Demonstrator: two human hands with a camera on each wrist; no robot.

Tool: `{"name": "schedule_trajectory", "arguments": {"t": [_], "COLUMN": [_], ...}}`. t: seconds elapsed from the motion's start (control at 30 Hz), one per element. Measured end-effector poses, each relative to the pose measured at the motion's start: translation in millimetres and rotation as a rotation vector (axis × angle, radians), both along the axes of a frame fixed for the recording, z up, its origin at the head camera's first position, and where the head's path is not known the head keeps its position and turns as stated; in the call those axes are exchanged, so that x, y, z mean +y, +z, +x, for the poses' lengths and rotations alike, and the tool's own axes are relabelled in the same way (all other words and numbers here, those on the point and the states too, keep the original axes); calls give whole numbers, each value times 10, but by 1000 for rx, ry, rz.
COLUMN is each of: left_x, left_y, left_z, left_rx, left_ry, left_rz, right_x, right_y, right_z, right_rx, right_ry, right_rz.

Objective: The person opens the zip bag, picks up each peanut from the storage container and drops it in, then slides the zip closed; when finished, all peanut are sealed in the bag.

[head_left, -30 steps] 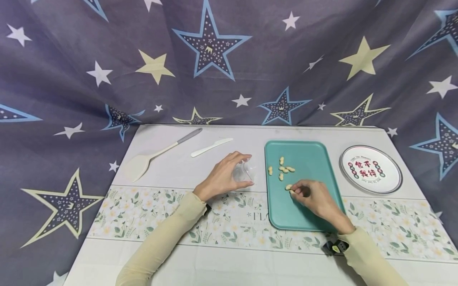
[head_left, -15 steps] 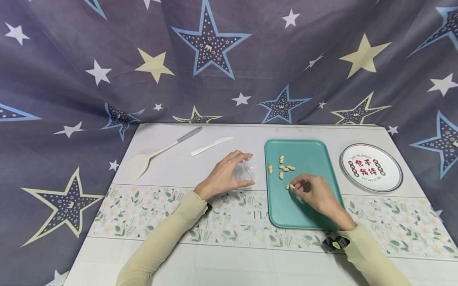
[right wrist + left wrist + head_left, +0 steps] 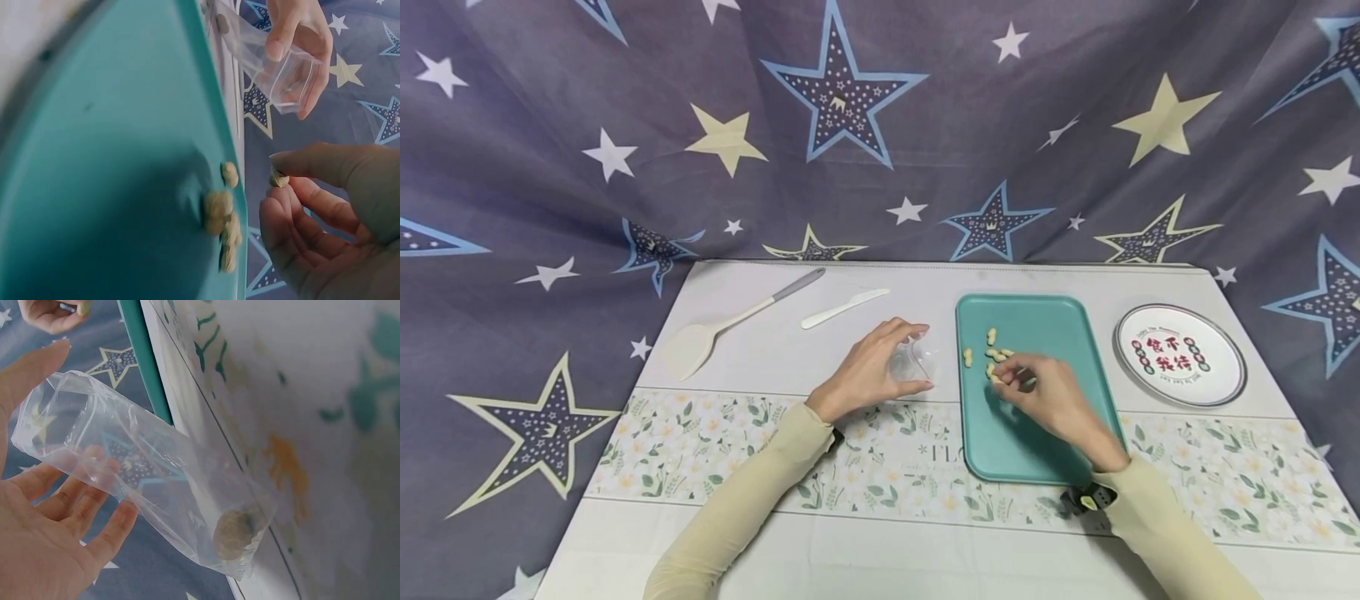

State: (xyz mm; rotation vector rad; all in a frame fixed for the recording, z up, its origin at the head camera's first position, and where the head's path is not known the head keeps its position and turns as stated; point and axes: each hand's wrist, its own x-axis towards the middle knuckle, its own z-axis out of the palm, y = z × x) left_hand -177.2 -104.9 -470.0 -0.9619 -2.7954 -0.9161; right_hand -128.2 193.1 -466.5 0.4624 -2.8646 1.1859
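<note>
A clear plastic bag [image 3: 914, 358], [image 3: 144, 462] stands with its mouth spread in my left hand [image 3: 868, 367], [image 3: 56, 531], thumb on one side and fingers curved round the other. One peanut [image 3: 234, 534] lies at the bag's far end. My right hand [image 3: 1056, 400], [image 3: 350, 219] pinches a peanut [image 3: 279, 179] between thumb and fingertips, above the left part of the green tray [image 3: 1037, 442]. Several peanuts lie on the tray beside and beyond those fingertips, among them one by the left rim [image 3: 967, 357] and one farther back [image 3: 992, 337].
A large cream spoon with a grey handle [image 3: 692, 348] lies at the left, and a white plastic knife [image 3: 842, 309] behind my left hand. Right of the tray sits a round plate with red lettering [image 3: 1180, 387]. A star-patterned cloth [image 3: 880, 200] hangs behind the table.
My right hand has lifted the pinched peanut from the tray and moved left and slightly back, toward the other peanuts. My left hand and the bag have hardly moved.
</note>
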Motion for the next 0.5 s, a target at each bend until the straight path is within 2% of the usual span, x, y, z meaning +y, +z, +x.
{"name": "schedule_trajectory", "arguments": {"t": [0.5], "left_x": [-14], "left_y": [8], "left_z": [9], "left_rx": [9], "left_ry": [-16], "left_rz": [7], "right_x": [-414], "right_y": [137], "right_z": [-186], "right_rx": [60], "right_ry": [86], "right_rz": [-80]}}
